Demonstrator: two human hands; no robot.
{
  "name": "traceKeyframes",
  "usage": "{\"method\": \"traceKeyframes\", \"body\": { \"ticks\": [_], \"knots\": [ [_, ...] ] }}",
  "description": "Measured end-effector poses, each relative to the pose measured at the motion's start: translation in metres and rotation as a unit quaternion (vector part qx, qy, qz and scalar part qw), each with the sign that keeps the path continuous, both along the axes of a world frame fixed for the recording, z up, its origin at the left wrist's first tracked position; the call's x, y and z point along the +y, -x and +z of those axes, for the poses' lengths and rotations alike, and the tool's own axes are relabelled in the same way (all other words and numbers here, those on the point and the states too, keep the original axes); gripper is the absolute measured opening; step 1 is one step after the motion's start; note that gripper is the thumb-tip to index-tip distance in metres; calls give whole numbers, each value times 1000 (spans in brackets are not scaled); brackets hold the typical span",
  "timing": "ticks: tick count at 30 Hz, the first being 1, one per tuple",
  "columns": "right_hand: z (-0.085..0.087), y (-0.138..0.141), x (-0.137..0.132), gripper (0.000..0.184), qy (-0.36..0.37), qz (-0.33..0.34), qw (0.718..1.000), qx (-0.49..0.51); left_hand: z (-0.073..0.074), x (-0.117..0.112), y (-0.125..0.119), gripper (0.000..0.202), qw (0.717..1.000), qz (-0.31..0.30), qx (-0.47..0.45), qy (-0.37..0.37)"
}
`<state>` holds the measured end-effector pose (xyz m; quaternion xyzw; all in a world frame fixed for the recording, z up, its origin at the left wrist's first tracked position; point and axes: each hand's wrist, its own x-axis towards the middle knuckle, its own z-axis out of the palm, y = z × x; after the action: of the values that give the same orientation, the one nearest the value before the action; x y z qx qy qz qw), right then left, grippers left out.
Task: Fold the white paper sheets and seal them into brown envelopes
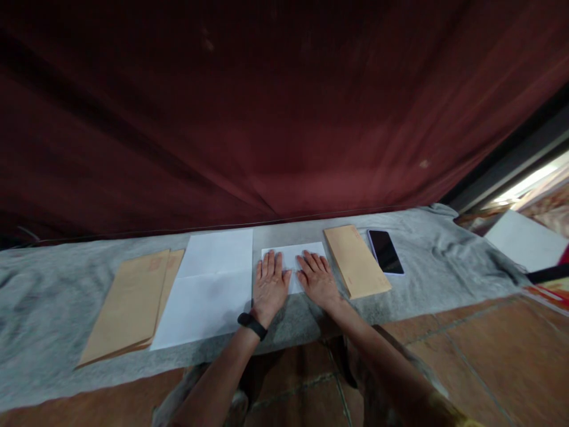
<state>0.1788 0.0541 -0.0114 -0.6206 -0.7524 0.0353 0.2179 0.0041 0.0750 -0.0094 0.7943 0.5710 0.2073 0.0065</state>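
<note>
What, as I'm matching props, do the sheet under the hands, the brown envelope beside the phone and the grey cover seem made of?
White sheet: likely matte paper, even white with crisp edges. Brown envelope: probably kraft paper, dull tan, faintly printed. Grey cover: soft fabric, perhaps plush, by its mottled surface and wrinkles.

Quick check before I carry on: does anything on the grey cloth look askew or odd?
Nothing looks spilled or damaged. The brown envelopes on the left are askew, their edges not lined up, and the grey cloth is wrinkled at right. The small white paper under the left hand and right hand looks flat.
</note>
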Motion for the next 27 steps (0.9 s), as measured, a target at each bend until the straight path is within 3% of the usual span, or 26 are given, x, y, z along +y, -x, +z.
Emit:
{"method": "traceKeyframes", "body": {
  "ticks": [9,17,27],
  "knots": [
    [-5,-4,-4,54,-7,-43,999,5,3,-1,1,60,1000,26,2,-2],
    [-6,-2,-4,54,-14,-47,999,-19,20,2,-13,51,992,-119,15,26],
    [-3,-2,-4,53,-4,-59,996,-65,13,1,-6,47,987,-144,69,26]
  ]
}}
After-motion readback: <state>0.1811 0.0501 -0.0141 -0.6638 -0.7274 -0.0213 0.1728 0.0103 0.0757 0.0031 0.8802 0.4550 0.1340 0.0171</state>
